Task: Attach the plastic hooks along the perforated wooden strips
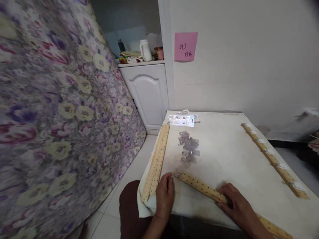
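Observation:
A perforated wooden strip (199, 186) lies slantwise over the near part of the table, and my right hand (235, 203) grips it around its middle. Its lower right part emerges beyond my wrist. At the strip's left end sits a small clear adhesive hook (177, 173). My left hand (165, 193) is closed beside that end, thumb and finger pinched together; whatever lies between them is too small to make out. Just beyond is a loose pile of clear hooks (189, 144) with metal prongs.
Perforated wooden strips (157, 159) lie along the table's left edge. Another strip with several hooks (273, 160) runs down the right side. Clear hook packaging (181, 120) is at the back left of the cloth-covered table (219, 139). A floral curtain (74, 109) hangs left.

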Tool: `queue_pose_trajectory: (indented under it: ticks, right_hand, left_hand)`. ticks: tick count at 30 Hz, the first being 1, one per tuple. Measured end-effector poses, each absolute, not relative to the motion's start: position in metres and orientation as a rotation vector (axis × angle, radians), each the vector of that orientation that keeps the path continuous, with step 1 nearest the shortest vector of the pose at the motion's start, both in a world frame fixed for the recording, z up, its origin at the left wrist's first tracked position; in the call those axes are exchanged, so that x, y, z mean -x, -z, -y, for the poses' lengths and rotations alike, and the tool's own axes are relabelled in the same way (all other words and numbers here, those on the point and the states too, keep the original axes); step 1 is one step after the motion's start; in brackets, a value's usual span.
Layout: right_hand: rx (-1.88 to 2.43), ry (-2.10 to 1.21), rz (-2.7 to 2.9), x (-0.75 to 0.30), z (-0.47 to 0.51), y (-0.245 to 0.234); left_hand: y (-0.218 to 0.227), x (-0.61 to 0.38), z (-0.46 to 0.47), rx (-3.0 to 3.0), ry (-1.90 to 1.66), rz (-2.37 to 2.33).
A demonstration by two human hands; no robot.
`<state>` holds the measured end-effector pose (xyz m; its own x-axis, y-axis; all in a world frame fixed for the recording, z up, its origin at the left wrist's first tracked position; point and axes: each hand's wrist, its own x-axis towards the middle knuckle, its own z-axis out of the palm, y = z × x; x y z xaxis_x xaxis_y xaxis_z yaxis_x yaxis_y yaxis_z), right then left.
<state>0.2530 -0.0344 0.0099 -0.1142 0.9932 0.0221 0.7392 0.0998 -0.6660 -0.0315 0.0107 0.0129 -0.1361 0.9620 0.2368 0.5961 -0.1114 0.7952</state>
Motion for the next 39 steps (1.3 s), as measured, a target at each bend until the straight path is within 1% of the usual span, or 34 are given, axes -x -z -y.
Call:
queue_pose_trajectory:
  ticks: [4, 11, 17, 22, 29, 34, 39]
  right_hand:
    - [1.715, -0.705, 1.901, -0.244, 0.032, -0.013]
    - [1.813, -0.594, 1.787, -0.209, 0.03, -0.019]
    - [1.863, -0.611, 1.769, -0.185, 0.036, -0.018]
    - [1.803, -0.651, 1.767, -0.184, 0.034, -0.017]
    - [1.715, -0.715, 1.829, -0.187, -0.022, -0.033]
    - [1.693, -0.644, 1.735, -0.173, -0.072, -0.027]
    - [1.673, -0.687, 1.6, -0.158, -0.089, -0.022]
  left_hand:
    - [-0.012, 0.032, -0.01, -1.715, -1.154, -1.743]
    - [-0.01, 0.033, -0.01, -1.735, -1.165, -1.724]
    - [-0.012, 0.034, -0.01, -1.735, -1.181, -1.694]
    - [-0.012, 0.035, -0.011, -1.742, -1.176, -1.681]
    - [-0.012, 0.036, -0.01, -1.75, -1.171, -1.681]
    - [-0.011, 0.036, -0.011, -1.751, -1.175, -1.688]
    - [-0.011, 0.038, -0.011, -1.765, -1.183, -1.667]
